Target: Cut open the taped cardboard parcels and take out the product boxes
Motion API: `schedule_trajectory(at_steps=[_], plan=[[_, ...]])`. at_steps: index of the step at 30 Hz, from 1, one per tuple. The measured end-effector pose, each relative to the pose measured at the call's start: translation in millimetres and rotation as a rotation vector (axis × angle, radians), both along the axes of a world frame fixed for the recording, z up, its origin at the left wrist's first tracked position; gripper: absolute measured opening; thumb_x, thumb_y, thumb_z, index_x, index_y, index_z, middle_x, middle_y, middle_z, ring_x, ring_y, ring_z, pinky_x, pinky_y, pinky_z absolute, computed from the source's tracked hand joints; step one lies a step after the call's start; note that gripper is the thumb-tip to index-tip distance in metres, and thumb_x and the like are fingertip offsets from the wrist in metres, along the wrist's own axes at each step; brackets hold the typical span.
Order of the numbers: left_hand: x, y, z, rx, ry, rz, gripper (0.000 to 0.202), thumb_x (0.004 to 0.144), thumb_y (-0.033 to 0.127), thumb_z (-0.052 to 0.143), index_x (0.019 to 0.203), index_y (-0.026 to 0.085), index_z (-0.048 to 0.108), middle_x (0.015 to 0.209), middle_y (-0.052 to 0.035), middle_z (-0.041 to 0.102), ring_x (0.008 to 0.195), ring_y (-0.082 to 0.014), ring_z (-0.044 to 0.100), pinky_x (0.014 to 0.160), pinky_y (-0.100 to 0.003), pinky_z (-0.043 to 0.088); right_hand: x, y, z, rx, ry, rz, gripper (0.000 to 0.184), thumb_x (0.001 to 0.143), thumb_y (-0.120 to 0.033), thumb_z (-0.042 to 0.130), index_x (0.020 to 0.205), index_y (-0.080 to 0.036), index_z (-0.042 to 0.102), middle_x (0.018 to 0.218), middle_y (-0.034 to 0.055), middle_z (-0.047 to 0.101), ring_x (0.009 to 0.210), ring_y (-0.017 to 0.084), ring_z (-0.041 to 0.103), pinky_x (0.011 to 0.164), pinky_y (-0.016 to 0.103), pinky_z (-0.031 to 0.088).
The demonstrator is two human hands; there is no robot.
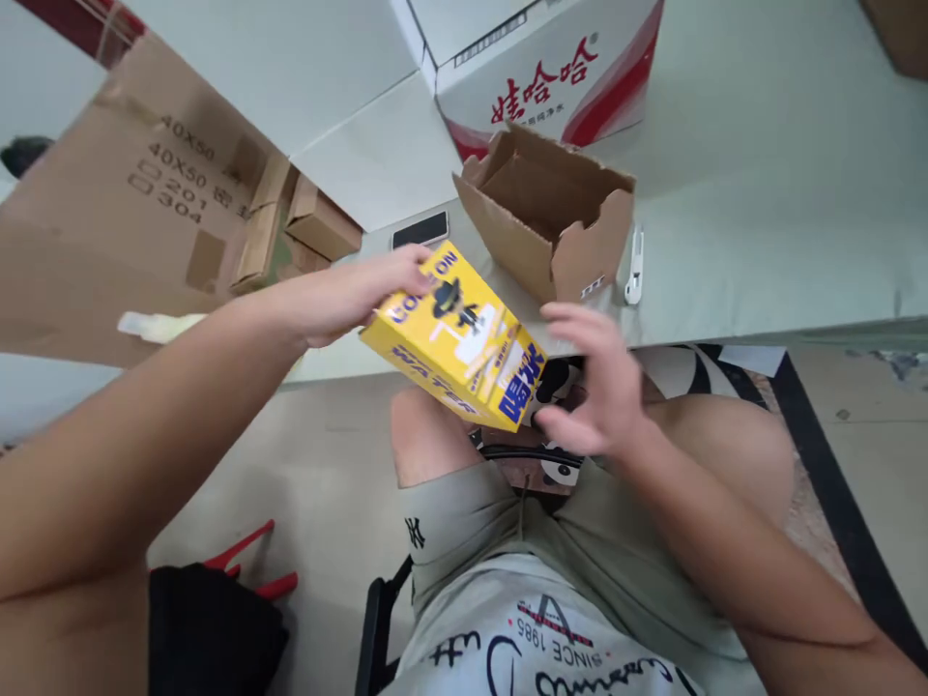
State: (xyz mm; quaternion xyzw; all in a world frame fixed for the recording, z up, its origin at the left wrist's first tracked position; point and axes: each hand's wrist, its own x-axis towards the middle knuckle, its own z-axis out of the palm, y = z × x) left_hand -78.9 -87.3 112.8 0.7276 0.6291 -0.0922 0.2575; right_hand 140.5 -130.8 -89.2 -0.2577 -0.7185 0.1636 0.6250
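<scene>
A yellow box (464, 338) with blue lettering and a small cartoon figure in a hat is tilted in front of me, over my lap and the table's front edge. My left hand (388, 285) grips its upper left end. Just off the box's lower right end, my right hand (594, 382) is held with thumb and fingers spread, slightly blurred, with a gap between it and the box. Behind the yellow box, an open brown cardboard box (518, 237) stands on the table with its flaps up; I see nothing inside it.
A white utility knife (635, 266) lies right of the brown box. A phone (420, 230) rests to its left. A large white and red carton (551, 87) stands behind. At left are a big cardboard sheet (94, 222) and small brown boxes (323, 220). The table (761, 213) is pale green.
</scene>
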Motion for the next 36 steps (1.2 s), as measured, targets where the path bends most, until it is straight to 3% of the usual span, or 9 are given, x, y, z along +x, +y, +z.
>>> schedule_trajectory(at_steps=[5, 8, 12, 16, 21, 24, 30, 33, 36], plan=[[6, -1, -35.3, -0.322, -0.198, 0.285, 0.048, 0.089, 0.048, 0.048, 0.131, 0.028, 0.058, 0.117, -0.0047, 0.079, 0.1, -0.0262, 0.079, 0.075, -0.034, 0.058, -22, -33, -12.9, -0.31, -0.266, 0.201, 0.1, 0.081, -0.068, 0.074, 0.162, -0.029, 0.03, 0.166, 0.0205, 0.035, 0.153, 0.042, 0.042, 0.116, 0.064, 0.049], [3, 3, -43.5, -0.34, -0.248, 0.3, 0.046, 0.084, 0.053, 0.061, 0.121, 0.026, 0.064, 0.101, -0.0056, 0.078, 0.098, -0.0316, 0.076, 0.08, -0.038, 0.057, -25, -28, -25.3, -0.492, -0.252, 0.289, 0.104, 0.077, -0.054, 0.081, 0.163, -0.031, 0.027, 0.16, 0.0187, 0.044, 0.148, 0.04, 0.048, 0.119, 0.067, 0.046], [-18, 6, -49.6, -0.354, -0.424, 0.297, 0.053, 0.088, 0.064, 0.06, 0.121, 0.025, 0.073, 0.094, -0.009, 0.077, 0.1, -0.0356, 0.073, 0.087, -0.047, 0.057, -28, -22, -35.5, -0.796, -0.005, 0.463, 0.105, 0.073, -0.051, 0.085, 0.16, -0.029, 0.031, 0.158, 0.0171, 0.05, 0.142, 0.039, 0.056, 0.121, 0.065, 0.046], [-46, -9, -72.0, -0.235, -0.735, 0.352, 0.077, 0.08, 0.063, 0.076, 0.149, 0.035, 0.059, 0.136, -0.0126, 0.072, 0.12, -0.0378, 0.069, 0.096, -0.053, 0.058, -36, -26, -37.7, -1.127, 0.466, 0.696, 0.102, 0.081, -0.064, 0.076, 0.163, -0.035, 0.023, 0.156, 0.0112, 0.057, 0.131, 0.034, 0.067, 0.106, 0.056, 0.061], [-46, -47, -137.5, -0.078, -1.139, 0.323, 0.125, 0.069, 0.051, 0.094, 0.168, 0.045, 0.018, 0.151, -0.0134, 0.059, 0.131, -0.0392, 0.067, 0.103, -0.055, 0.061, -51, -34, -31.6, -1.156, 0.595, 0.742, 0.099, 0.079, -0.061, 0.082, 0.161, -0.035, 0.032, 0.151, 0.0091, 0.063, 0.13, 0.033, 0.069, 0.108, 0.057, 0.061], [-36, -61, -166.0, 0.104, -1.374, 0.404, 0.11, 0.075, 0.05, 0.09, 0.164, 0.047, 0.026, 0.144, -0.0093, 0.063, 0.117, -0.0345, 0.074, 0.098, -0.052, 0.064, -57, -38, -26.0, -1.129, 0.513, 0.766, 0.102, 0.079, -0.065, 0.083, 0.162, -0.036, 0.031, 0.161, 0.0097, 0.055, 0.137, 0.034, 0.065, 0.114, 0.059, 0.056], [-25, -42, -157.1, 0.178, -1.73, 0.487, 0.082, 0.077, 0.04, 0.078, 0.152, 0.04, 0.046, 0.135, -0.0042, 0.072, 0.125, -0.037, 0.072, 0.103, -0.058, 0.062, -62, -42, -13.0, -0.941, 0.356, 0.644, 0.117, 0.074, -0.067, 0.088, 0.167, -0.04, 0.021, 0.174, 0.0082, 0.036, 0.16, 0.033, 0.04, 0.13, 0.059, 0.039], [-28, -18, -155.9, -0.016, -1.938, 0.502, 0.065, 0.076, 0.053, 0.071, 0.135, 0.028, 0.059, 0.134, -0.0092, 0.074, 0.137, -0.0432, 0.065, 0.108, -0.063, 0.06, -66, -37, -5.7, -0.87, 0.406, 0.543, 0.112, 0.073, -0.065, 0.089, 0.163, -0.046, 0.026, 0.17, 0.0049, 0.04, 0.156, 0.032, 0.045, 0.128, 0.058, 0.042], [-35, 4, -173.7, -0.247, -2.124, 0.572, 0.063, 0.074, 0.068, 0.063, 0.114, 0.02, 0.067, 0.12, -0.0134, 0.079, 0.138, -0.0469, 0.063, 0.108, -0.064, 0.059, -76, -27, 2.1, -0.957, 0.453, 0.471, 0.088, 0.077, -0.071, 0.082, 0.151, -0.041, 0.046, 0.157, 0.0067, 0.056, 0.145, 0.033, 0.058, 0.118, 0.056, 0.052]])
